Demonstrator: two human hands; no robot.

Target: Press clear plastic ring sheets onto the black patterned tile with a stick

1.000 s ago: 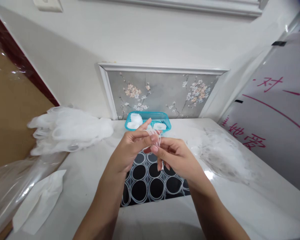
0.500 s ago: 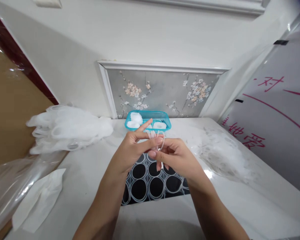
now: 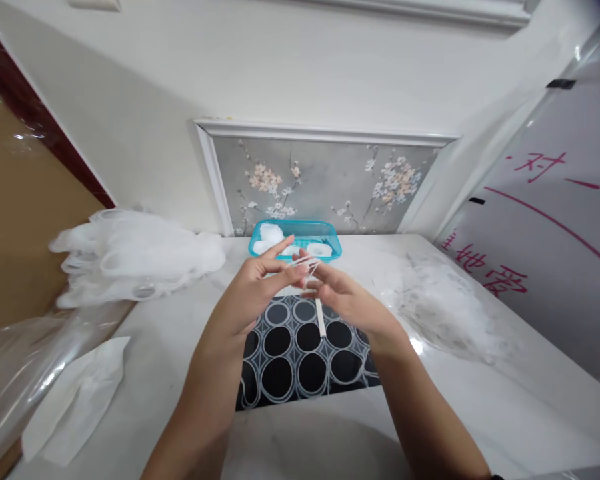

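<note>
Winding, it seems: the left hand [image 3: 260, 283] pinches white cord [image 3: 310, 259] above the circle-patterned mat [image 3: 277, 378]; the right hand [image 3: 349, 298] sits half-curled at the strands, grip unclear. Next pull calls for 2 hands, even tension.

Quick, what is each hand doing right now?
Left hand: closed, pinching thin white strands.
Right hand: at the strands, fingers loosely bent; whether it grips them cannot be told.

The room where I stand seems domestic, though I cannot be certain: a framed flower panel [image 3: 325, 180] decorates the far white wall [image 3: 305, 73], a marble-patterned table [image 3: 180, 347] stands before it, and a white board [image 3: 555, 213] with red handwriting [image 3: 540, 167] is at right.
</note>
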